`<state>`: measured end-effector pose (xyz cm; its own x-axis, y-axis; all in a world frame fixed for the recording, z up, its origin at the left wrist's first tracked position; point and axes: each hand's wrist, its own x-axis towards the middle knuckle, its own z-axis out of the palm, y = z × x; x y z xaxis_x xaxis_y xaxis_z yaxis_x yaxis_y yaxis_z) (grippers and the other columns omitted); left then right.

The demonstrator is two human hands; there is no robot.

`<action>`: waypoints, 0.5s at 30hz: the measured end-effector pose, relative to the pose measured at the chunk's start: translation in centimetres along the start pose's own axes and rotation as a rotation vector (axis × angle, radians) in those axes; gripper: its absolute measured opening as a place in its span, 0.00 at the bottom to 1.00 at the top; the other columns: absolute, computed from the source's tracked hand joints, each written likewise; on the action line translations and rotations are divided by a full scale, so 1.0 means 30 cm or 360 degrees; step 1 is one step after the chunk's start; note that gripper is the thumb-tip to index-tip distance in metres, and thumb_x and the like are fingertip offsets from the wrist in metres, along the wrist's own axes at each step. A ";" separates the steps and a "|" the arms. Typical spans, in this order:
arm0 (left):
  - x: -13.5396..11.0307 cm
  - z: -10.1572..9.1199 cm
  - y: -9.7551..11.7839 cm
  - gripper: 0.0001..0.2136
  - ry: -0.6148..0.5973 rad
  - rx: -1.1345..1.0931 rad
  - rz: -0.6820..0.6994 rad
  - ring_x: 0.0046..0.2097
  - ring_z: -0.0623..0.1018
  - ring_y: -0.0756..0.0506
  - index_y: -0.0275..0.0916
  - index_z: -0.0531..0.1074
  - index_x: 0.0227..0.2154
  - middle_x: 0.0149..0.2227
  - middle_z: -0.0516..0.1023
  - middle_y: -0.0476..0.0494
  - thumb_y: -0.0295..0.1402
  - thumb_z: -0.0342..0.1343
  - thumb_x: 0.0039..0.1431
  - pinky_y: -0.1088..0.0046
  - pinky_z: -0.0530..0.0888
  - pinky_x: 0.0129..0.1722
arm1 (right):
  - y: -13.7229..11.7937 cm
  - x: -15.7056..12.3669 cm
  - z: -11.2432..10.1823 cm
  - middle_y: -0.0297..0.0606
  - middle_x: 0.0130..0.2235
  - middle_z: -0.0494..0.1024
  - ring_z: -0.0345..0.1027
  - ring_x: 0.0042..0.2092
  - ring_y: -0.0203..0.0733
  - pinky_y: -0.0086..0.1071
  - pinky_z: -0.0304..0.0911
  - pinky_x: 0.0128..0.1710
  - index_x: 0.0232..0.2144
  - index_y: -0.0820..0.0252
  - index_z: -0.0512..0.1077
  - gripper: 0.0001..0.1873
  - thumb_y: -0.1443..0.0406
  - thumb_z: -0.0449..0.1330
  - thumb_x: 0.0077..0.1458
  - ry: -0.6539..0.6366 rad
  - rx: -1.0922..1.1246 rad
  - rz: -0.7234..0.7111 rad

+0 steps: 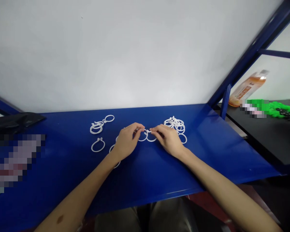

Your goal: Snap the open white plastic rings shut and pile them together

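Observation:
My left hand (128, 139) pinches one white ring (142, 140) above the middle of the blue table. A second white ring (151, 140) is pinched in my right hand (168, 138). The two rings meet edge to edge between my fingertips; whether they are linked I cannot tell. Beyond my right hand lies a heap of white rings (180, 123), partly covered by that hand. Left of my left hand, several loose white rings lie apart, among them a small cluster (96, 129) and a single ring (98, 145). My left wrist hides parts of other rings.
A blue metal table (140, 183) with blue frame posts (246, 58) backs onto a white wall. Black plastic (16, 120) lies at far left. On a black surface at right are a bottle of orange drink (248, 88) and bright green pieces (280, 109).

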<state>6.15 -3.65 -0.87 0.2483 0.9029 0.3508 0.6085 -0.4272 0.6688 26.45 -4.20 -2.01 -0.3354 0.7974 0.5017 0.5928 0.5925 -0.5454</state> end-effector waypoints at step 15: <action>0.012 -0.034 -0.028 0.11 -0.0002 0.0423 0.0161 0.49 0.73 0.40 0.42 0.75 0.40 0.43 0.80 0.45 0.38 0.49 0.67 0.58 0.68 0.53 | -0.035 -0.009 -0.003 0.37 0.40 0.81 0.75 0.38 0.39 0.32 0.67 0.37 0.40 0.56 0.74 0.08 0.63 0.55 0.66 -0.0151 0.0002 0.0074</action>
<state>4.96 -3.02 -0.65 0.3187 0.8565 0.4061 0.7567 -0.4879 0.4351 25.97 -5.04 -1.52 -0.3754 0.8312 0.4102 0.6084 0.5548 -0.5674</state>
